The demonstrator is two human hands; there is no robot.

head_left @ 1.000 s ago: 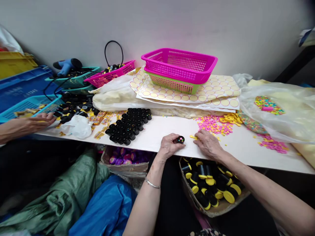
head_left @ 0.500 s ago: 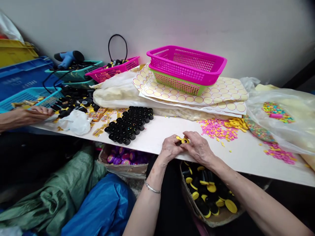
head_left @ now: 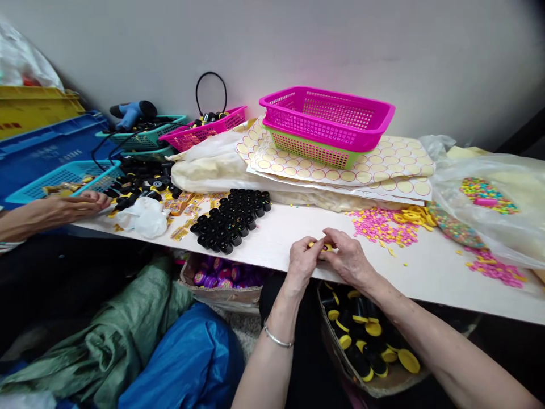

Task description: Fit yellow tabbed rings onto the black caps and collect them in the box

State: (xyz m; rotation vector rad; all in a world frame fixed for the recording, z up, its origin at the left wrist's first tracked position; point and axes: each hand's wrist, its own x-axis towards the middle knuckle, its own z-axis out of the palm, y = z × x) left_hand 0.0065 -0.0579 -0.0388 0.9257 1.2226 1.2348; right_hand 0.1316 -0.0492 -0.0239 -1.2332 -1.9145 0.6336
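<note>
Near the table's front edge, my left hand (head_left: 302,260) and my right hand (head_left: 349,257) meet around a small yellow plastic piece (head_left: 327,247). Fingers of both hands are pressed to it and cover much of its shape. A dark spot shows on the piece. Left of my hands stand rows of small black cylindrical cups (head_left: 232,218). To the right lies a pile of pink and yellow candies (head_left: 383,226) beside yellow plastic pieces (head_left: 415,216). Below my right forearm, a cardboard box (head_left: 378,389) holds black containers with yellow caps (head_left: 373,328).
A pink basket (head_left: 327,136) sits in a green one on sheets of round stickers (head_left: 395,184). A clear bag of candies (head_left: 489,199) lies at right. At left, a co-worker's hands (head_left: 76,207) are near a white plastic bag (head_left: 147,218). A box of purple containers (head_left: 225,292) stands below.
My fingers have shifted over the yellow piece, covering more of it. The whole view has moved slightly. The co-worker's hands have moved a little at the left.
</note>
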